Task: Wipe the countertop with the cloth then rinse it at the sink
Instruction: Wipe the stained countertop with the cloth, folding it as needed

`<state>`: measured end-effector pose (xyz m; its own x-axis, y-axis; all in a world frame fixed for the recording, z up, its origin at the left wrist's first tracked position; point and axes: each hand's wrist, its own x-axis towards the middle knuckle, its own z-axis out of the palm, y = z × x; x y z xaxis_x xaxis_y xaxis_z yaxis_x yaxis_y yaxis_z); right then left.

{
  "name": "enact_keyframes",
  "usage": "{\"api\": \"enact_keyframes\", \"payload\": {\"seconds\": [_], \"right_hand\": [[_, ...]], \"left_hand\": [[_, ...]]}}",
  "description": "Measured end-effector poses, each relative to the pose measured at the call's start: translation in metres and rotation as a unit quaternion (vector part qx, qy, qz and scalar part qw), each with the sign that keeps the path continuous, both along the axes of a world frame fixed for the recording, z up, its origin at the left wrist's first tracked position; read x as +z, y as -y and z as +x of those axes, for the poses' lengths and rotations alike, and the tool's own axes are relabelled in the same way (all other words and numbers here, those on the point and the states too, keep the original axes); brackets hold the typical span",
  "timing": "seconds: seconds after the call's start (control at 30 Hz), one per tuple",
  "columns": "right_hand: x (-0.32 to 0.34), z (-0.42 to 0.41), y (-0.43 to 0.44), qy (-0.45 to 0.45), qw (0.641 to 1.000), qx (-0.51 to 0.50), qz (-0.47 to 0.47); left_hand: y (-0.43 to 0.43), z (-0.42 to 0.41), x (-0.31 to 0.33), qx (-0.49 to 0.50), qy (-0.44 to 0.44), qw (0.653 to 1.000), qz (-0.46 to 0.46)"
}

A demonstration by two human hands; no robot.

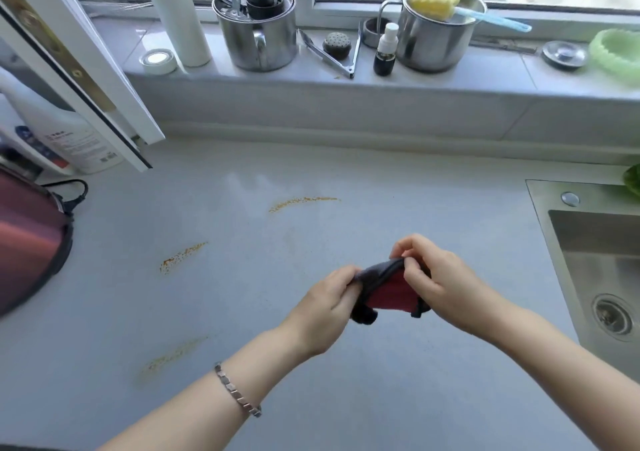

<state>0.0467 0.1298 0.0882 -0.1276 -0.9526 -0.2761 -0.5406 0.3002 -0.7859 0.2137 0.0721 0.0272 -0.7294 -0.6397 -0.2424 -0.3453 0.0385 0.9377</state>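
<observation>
A small red and dark grey cloth [388, 293] hangs between both hands, just above the pale grey countertop [263, 298]. My left hand [322, 308] pinches its left edge and my right hand [433, 277] pinches its top right edge. Orange-brown smears mark the countertop: one [303, 202] in the middle toward the back, one [181, 256] left of centre, and a fainter one [173, 355] nearer me. The steel sink [602, 263] with its drain lies at the right edge.
A dark red appliance [27, 243] with a black cord sits at the left edge, with white bottles [65, 135] behind it. An open window frame [86, 70] juts over the left. The sill holds steel pots [258, 28], tongs, a spray bottle [385, 52] and a yellow sponge brush.
</observation>
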Motion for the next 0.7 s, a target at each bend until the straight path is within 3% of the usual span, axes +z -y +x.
{"api": "enact_keyframes", "payload": {"seconds": [0.13,0.23,0.33,0.47,0.57,0.7], "right_hand": [[0.007,-0.001,-0.002,-0.01,0.999,0.036,-0.005],[0.003,-0.001,-0.007,-0.023,0.999,0.042,-0.005],[0.002,-0.001,-0.012,-0.027,0.999,0.045,0.007],[0.003,0.006,-0.017,0.002,1.0,0.014,0.022],[0.005,0.013,-0.019,0.033,0.999,-0.013,0.014],[0.015,0.014,-0.02,0.038,0.999,-0.008,-0.012]], "left_hand": [[-0.001,0.001,0.011,-0.056,0.119,0.979,-0.155],[-0.003,0.004,0.014,-0.012,0.093,0.975,-0.202],[-0.002,0.012,0.007,-0.033,0.087,0.96,-0.266],[-0.009,0.016,0.011,-0.056,0.049,0.978,-0.197],[-0.02,0.007,0.01,-0.022,0.035,0.962,-0.268],[-0.02,0.0,0.006,0.082,0.097,0.935,-0.332]]}}
